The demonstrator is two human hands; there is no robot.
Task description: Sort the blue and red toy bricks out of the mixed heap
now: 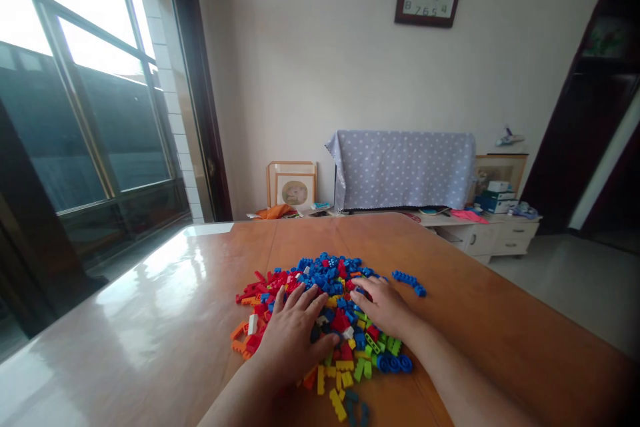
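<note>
Hands [289, 333] [387, 307], fingers [295, 297] apart, on bricks [327, 273]

The left hand [295, 323] hides some bricks [327, 273] beneath its palm, both forearms [453, 370] are cut off at the near edge, the far spotted cloth [405, 170] covers what stands under it, and the window [100, 80] runs out of view at left.

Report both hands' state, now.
Left hand: open, spread over the brick pile.
Right hand: partly curled at the brick pile; whether it grips anything cannot be told.
</note>
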